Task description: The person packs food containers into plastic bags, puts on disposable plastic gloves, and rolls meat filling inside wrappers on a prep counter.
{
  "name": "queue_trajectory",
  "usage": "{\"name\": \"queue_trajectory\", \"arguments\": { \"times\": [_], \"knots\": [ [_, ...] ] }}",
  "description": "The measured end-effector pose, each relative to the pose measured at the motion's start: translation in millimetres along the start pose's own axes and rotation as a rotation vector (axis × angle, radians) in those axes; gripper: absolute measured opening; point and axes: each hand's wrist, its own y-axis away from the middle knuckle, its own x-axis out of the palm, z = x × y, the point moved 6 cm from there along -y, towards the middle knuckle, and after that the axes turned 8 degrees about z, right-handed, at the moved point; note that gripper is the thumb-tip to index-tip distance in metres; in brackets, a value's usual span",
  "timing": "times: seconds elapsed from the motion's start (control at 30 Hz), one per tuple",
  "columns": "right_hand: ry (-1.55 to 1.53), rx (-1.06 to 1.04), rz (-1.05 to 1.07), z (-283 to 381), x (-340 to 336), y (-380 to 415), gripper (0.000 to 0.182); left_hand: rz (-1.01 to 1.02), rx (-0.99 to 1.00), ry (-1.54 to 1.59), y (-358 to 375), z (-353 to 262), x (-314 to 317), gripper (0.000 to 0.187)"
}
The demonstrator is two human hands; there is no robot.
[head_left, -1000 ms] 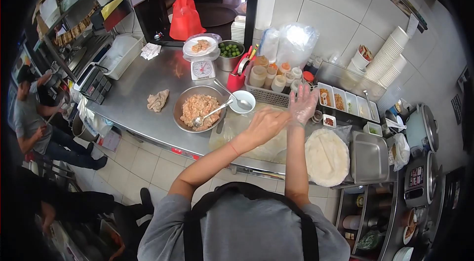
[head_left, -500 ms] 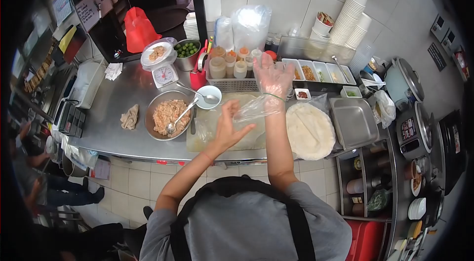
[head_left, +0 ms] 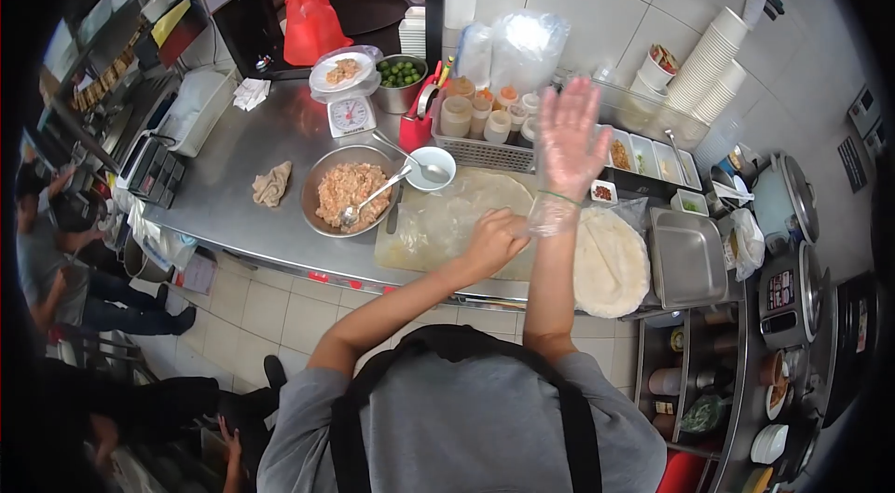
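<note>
My right hand (head_left: 571, 134) wears a clear plastic glove (head_left: 557, 213) with a green band round its wrist, and is raised with the palm flat and fingers extended. Bare, my left hand (head_left: 496, 243) is closed at the glove's loose cuff, pinching its edge. Below the hands lies a pale cutting board (head_left: 396, 253), with a thin round translucent sheet and crumpled clear plastic (head_left: 424, 223) on it. To its left, a steel bowl (head_left: 312, 221) holds pinkish minced meat (head_left: 350, 190) and a spoon (head_left: 352, 213). Pale round dough sheets (head_left: 611, 274) are stacked to the right.
Behind the board stand a white bowl (head_left: 446, 157) with a spoon, a basket (head_left: 489, 156) of sauce bottles and a scale (head_left: 351, 115). An empty steel tray (head_left: 688, 255) sits right; a crumpled cloth (head_left: 272, 184) lies left. Other people (head_left: 56, 260) are at the left.
My left hand has gone from open beside the loose plastic to closed at the glove's cuff. My right hand has turned upright, fingers extended. The view has swung left.
</note>
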Motion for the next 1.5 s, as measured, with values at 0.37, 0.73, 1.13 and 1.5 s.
{"name": "queue_trajectory", "arguments": {
  "times": [0.37,0.73,1.13,1.5],
  "knots": [
    [1.314,0.657,-0.028,-3.8,-14.9,67.3,0.050,0.342,-0.691,-0.157,137.2,135.4,-78.5,0.030],
    [1.612,0.837,-0.138,-50.9,-113.5,185.4,0.046,-0.182,-0.819,1.878,156.6,110.1,-0.2,0.039],
    [1.999,0.564,0.448,-75.3,-28.9,173.7,0.027,0.026,-0.606,1.889,39.8,98.2,-10.1,0.088],
    [1.964,0.616,0.716,-74.6,-21.0,141.2,0.023,-0.481,-0.475,1.522,-26.3,130.2,-66.4,0.055]
  ]
}}
